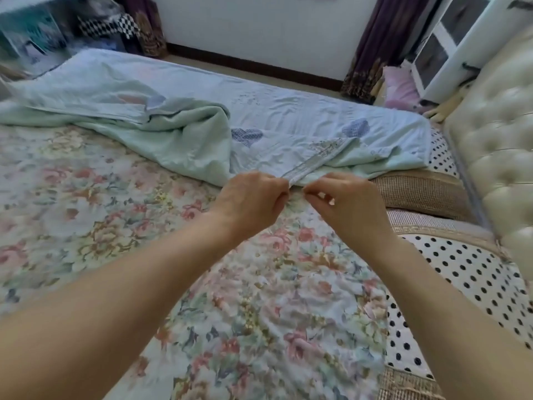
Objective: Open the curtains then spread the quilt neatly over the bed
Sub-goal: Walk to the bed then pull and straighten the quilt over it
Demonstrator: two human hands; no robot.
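Note:
A pale blue-green quilt (178, 116) with heart patches lies crumpled and partly folded over the far half of the bed, whose floral sheet (121, 215) shows bare in front of me. My left hand (251, 202) and my right hand (349, 206) are close together at the quilt's near patterned edge, each with fingers pinched on that edge. Dark purple curtains (375, 44) hang drawn aside at the right and the left (147, 24) of the white wall under the window.
A cream tufted headboard (496, 145) runs along the right. Below it lie a woven tan pillow (418, 194) and a black-dotted white pillow (461, 269). A white cabinet (450, 39) and pink items stand past the bed's far right corner; clutter sits at the far left.

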